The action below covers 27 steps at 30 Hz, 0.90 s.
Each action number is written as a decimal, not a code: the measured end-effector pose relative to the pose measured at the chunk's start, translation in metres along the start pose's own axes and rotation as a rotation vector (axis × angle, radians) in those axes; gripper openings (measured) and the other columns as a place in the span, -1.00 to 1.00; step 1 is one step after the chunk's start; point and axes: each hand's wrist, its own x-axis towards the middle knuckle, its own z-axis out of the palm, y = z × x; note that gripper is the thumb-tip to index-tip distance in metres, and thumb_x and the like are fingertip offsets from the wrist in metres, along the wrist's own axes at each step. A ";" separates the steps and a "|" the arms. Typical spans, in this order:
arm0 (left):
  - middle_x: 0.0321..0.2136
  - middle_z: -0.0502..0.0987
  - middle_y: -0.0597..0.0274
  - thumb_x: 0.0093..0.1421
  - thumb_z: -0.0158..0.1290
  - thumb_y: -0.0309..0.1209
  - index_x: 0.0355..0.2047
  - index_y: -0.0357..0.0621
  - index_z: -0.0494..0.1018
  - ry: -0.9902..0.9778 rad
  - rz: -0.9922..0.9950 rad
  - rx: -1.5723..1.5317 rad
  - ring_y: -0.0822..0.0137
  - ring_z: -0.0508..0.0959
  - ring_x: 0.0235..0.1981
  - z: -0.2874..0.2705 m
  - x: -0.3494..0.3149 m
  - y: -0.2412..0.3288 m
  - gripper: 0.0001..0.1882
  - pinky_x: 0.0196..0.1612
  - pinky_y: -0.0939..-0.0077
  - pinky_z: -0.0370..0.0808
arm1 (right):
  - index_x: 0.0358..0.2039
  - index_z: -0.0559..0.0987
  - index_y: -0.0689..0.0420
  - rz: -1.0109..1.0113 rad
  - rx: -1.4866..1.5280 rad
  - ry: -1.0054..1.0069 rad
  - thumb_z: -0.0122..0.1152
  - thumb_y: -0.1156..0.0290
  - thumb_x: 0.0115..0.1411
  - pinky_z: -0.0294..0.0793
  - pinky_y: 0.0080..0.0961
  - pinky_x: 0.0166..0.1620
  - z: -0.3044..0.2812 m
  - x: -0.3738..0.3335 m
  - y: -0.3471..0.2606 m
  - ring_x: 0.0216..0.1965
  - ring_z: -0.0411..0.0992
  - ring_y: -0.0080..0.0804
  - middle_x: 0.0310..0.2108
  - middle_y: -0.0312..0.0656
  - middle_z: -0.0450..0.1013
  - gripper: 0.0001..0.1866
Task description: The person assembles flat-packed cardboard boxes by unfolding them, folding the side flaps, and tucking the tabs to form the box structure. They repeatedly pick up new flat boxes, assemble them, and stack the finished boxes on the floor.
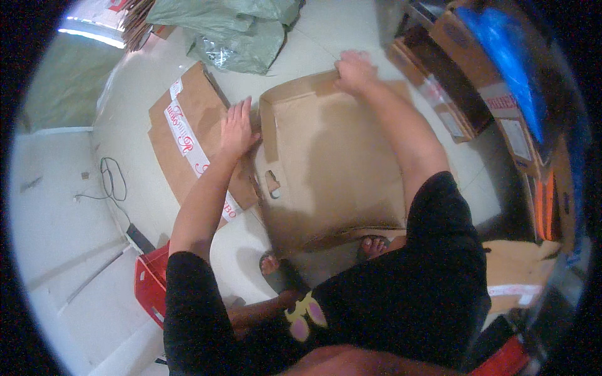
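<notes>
A large brown cardboard box piece (338,156) lies on the floor before me, its edges folded up like a shallow tray, with a handle hole near its left side. My right hand (356,74) is at its far edge, fingers curled over the rim. Beside its upper left corner is my left hand (237,133), fingers stretched out and the thumb toward the upturned left edge. A flattened carton (164,135) with white and red printed tape lies under and left of my left hand. My feet rest at the near edge of the cardboard.
Green plastic sacking (244,37) lies at the far side. Open cartons (448,81) and a blue plastic sheet (501,62) stand at the right. A red plastic crate or stool (149,285) is at the near left, by a black cable (113,182). More taped cardboard (517,269) lies at the near right.
</notes>
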 end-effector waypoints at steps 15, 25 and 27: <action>-0.33 0.58 -0.10 0.23 0.18 -0.10 -0.35 -0.20 0.46 0.115 0.038 -0.360 -0.19 0.59 -0.28 0.016 0.084 0.042 -0.63 -0.22 0.01 0.52 | 0.35 0.25 -0.02 -0.082 0.383 0.248 0.39 0.19 0.07 0.09 0.17 0.36 0.067 -0.098 0.017 0.37 0.14 -0.04 0.30 -0.05 0.23 -0.15; -0.26 0.60 -0.18 0.19 0.19 -0.06 -0.23 -0.20 0.46 -0.154 0.205 -0.433 -0.18 0.60 -0.25 0.022 0.086 0.076 -0.57 -0.19 0.04 0.50 | 0.44 0.13 -0.11 -0.035 0.329 -0.263 0.38 -0.04 0.08 0.00 0.18 0.38 0.021 -0.033 0.013 0.40 0.11 -0.06 0.40 -0.06 0.14 -0.02; 0.09 0.47 -0.06 0.12 0.29 -0.13 0.22 -0.01 0.29 -0.434 0.346 -0.573 -0.05 0.46 0.16 0.033 0.070 0.091 -0.30 0.16 0.25 0.42 | 0.44 0.13 -0.11 -0.174 0.185 -0.394 0.40 -0.03 0.06 -0.02 0.18 0.39 0.037 -0.044 -0.001 0.40 0.11 -0.04 0.40 -0.07 0.15 0.00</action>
